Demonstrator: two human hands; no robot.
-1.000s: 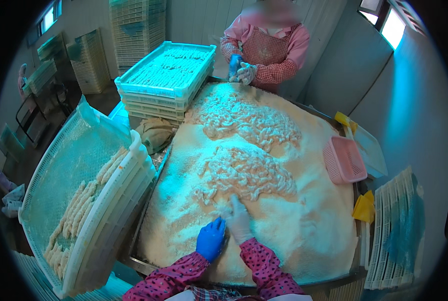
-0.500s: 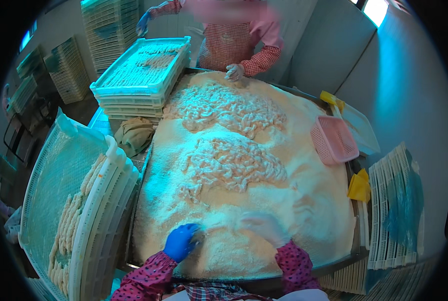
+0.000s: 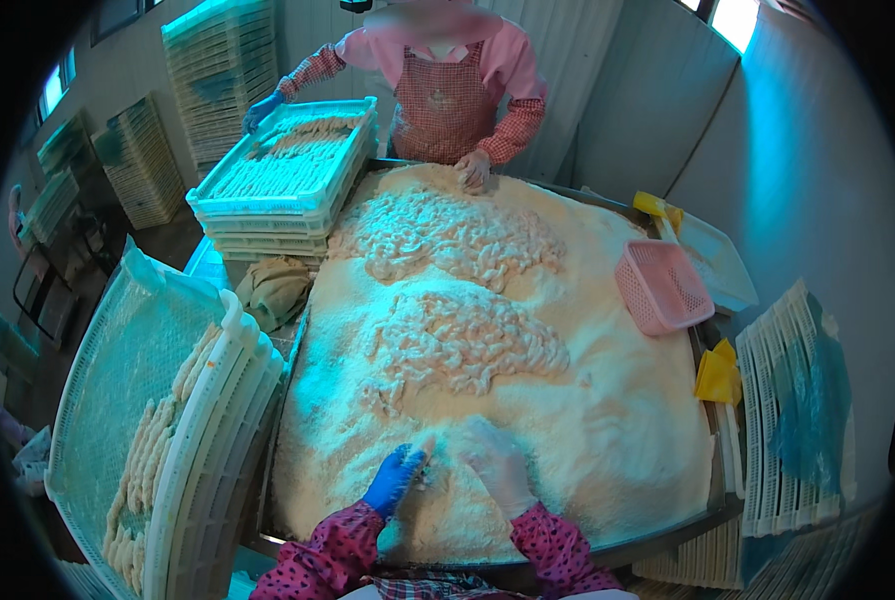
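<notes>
My left hand (image 3: 394, 481), in a blue glove, is low over the crumbs with its fingers curled. A pale crumb-coated strip (image 3: 426, 449) shows at its fingertips. Just to the right, my right hand (image 3: 497, 466) wears a whitish glove and lies palm down on the pale crumbs (image 3: 607, 480), fingers stretched forward. Beyond both hands is a heap of coated strips (image 3: 467, 335), with another heap of strips (image 3: 447, 235) farther off. Crumbs partly hide the right fingertips.
A tilted tray stack (image 3: 202, 450) with rows of strips stands at my left. Beyond are another tray stack (image 3: 267, 225) and a brown cloth (image 3: 272, 290). A pink basket (image 3: 664, 287) and yellow cloth (image 3: 717, 373) lie right. A co-worker's gloved hand (image 3: 474, 170) touches the far crumbs.
My right hand has moved left, and my left hand slightly right, so they are closer together. The co-worker's blue-gloved hand has come down to the far tray's edge.
</notes>
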